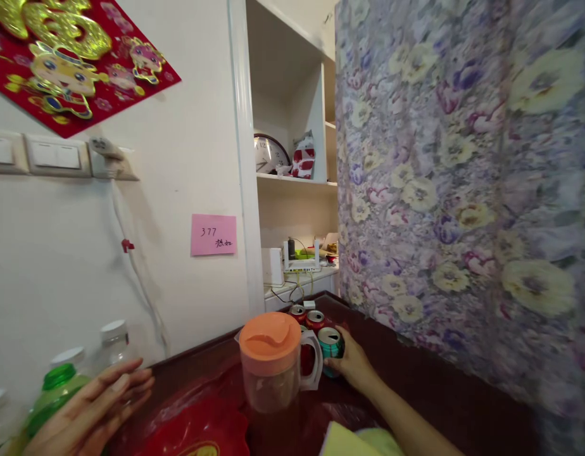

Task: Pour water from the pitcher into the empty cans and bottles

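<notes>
The left hand [90,405] is bare, with long, slender fingers. The right hand [354,364] is bare too, its narrow wrist widening into a slim, bare forearm [406,411].

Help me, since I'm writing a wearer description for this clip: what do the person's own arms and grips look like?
The left grip is a human hand without a glove; no ring shows on it. The right grip is ungloved too, its visible forearm slender, with no sleeve, watch or bracelet in view. I see no markings on either.
</notes>
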Available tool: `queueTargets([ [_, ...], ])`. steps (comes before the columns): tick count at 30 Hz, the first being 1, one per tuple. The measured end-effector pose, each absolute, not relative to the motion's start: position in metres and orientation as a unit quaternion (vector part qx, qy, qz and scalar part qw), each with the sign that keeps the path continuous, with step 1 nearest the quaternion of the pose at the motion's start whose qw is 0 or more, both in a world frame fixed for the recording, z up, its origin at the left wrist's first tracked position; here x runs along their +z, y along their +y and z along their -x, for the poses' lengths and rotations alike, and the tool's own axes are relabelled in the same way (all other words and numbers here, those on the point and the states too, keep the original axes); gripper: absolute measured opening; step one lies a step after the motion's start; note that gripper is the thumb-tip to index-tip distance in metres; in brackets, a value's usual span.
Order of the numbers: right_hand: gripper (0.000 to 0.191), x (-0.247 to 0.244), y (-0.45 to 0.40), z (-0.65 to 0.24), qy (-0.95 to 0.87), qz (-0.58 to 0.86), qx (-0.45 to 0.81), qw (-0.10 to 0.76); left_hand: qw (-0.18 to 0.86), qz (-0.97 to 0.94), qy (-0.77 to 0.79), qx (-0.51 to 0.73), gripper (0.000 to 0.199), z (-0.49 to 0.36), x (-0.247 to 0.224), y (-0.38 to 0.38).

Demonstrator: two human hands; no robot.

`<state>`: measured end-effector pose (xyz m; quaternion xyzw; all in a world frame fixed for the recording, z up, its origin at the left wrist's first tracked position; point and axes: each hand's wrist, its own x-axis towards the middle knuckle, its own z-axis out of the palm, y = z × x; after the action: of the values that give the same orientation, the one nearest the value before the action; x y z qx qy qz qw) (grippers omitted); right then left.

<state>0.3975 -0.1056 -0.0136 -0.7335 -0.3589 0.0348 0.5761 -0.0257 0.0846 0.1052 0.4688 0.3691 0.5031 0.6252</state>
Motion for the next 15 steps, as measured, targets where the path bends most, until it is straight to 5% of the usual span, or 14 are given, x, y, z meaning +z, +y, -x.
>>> queueTargets([
  [11,0.079,-0.036,-0.098,-0.405,-0.372,0.721,0.015,0.585,0.574,-0.565,0.322,0.498,0.034,0.032,0.09,0.087],
  [15,0.078,-0.038,-0.1,-0.405,-0.372,0.717,0.016,0.589,0.606,-0.534,0.316,0.498,0.044,0.027,0.097,0.078],
])
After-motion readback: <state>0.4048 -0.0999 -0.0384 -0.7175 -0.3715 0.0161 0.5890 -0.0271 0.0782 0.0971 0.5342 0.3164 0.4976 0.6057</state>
